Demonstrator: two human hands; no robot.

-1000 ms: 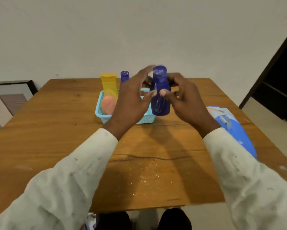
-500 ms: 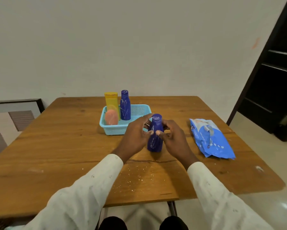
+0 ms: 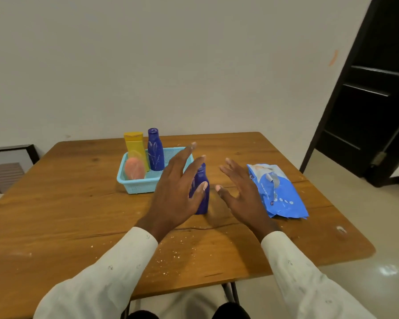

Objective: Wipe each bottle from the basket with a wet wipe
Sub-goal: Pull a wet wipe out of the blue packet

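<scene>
A dark blue bottle (image 3: 203, 199) stands upright on the wooden table (image 3: 67, 203), in front of the light blue basket (image 3: 138, 187). My left hand (image 3: 177, 192) hovers just left of it with fingers spread, partly covering it. My right hand (image 3: 240, 194) is spread open to its right, apart from it. Neither hand holds anything. In the basket stand a second dark blue bottle (image 3: 155, 150), a yellow bottle (image 3: 135, 143) and a pink bottle (image 3: 134, 169). A blue wet wipe pack (image 3: 276, 192) lies flat on the table, right of my right hand.
Pale crumbs (image 3: 177, 249) speckle the table near its front edge. A dark door (image 3: 369, 107) stands at the right, and a framed panel (image 3: 7, 166) leans against the wall at the left.
Both hands held the dark blue bottle in the air, lowered it onto the table in front of the basket, then let go and spread apart. The camera view has also drawn back.
</scene>
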